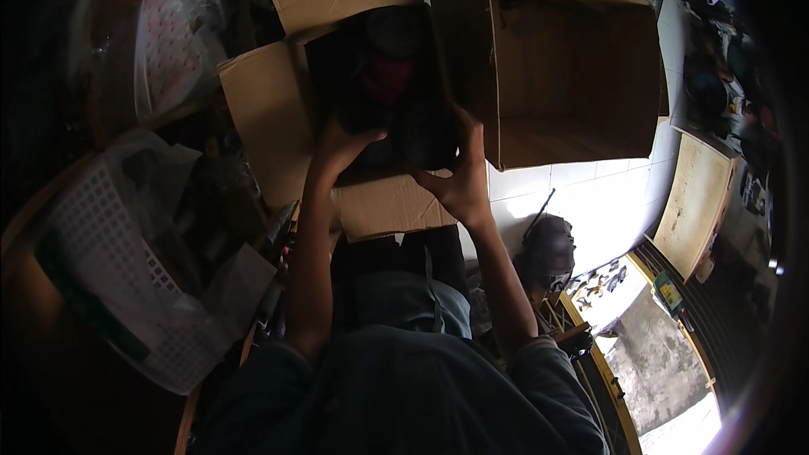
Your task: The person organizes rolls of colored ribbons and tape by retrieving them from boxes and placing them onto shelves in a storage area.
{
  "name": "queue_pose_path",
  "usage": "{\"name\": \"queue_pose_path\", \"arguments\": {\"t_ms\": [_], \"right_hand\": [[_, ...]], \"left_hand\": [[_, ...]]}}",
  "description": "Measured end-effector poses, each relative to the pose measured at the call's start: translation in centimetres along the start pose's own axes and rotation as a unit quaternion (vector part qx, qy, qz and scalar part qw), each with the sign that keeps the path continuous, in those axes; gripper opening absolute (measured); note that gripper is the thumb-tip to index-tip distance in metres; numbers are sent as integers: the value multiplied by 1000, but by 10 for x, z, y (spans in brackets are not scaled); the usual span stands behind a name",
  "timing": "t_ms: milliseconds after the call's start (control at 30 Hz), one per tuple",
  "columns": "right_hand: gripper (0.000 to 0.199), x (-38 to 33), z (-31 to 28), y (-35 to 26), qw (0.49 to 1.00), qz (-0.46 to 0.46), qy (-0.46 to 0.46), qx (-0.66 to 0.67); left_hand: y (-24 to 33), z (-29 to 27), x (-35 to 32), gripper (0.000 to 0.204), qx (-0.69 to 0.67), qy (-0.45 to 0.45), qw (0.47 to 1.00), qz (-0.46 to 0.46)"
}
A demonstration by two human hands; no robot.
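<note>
An opened cardboard box (278, 122) stands in front of me with its flaps folded outward. Its inside is deep in shadow, and a dark red patch (388, 77) shows among black shapes there. My left hand (344, 150) reaches in over the near left side, thumb across a black item (425, 139) and its other fingers hidden. On the right, my right hand (462, 181) curls round the same black item, with thumb and fingers on either side of it. The darkness hides what kind of thing it is.
A second open cardboard box (577, 76) stands close on the right. At left are a white plastic basket (109, 227) and clear plastic bags (173, 46). A dark grey bag (548, 253) rests on the tiled floor (602, 190), near a wooden board (693, 202).
</note>
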State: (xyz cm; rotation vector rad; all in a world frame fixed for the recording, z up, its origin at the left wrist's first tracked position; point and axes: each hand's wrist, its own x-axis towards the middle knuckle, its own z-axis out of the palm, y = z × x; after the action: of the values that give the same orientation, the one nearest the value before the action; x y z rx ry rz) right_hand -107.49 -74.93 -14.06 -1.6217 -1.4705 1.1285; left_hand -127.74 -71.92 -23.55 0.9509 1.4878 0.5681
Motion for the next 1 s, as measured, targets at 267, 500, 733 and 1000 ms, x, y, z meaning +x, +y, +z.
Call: {"name": "queue_pose_path", "arguments": {"t_ms": [267, 500, 733, 1000], "right_hand": [[88, -1, -3, 13, 999, -8, 32, 26], [87, -9, -8, 21, 1000, 7, 18, -15], [88, -10, 0, 19, 998, 42, 41, 38], [89, -10, -12, -4, 997, 18, 69, 40]], "left_hand": [[-18, 12, 17, 80, 23, 19, 989, -147], [-41, 27, 43, 96, 197, 20, 980, -28], [-62, 15, 61, 105, 271, -92, 958, -36], [7, 3, 19, 94, 126, -50, 990, -28]]}}
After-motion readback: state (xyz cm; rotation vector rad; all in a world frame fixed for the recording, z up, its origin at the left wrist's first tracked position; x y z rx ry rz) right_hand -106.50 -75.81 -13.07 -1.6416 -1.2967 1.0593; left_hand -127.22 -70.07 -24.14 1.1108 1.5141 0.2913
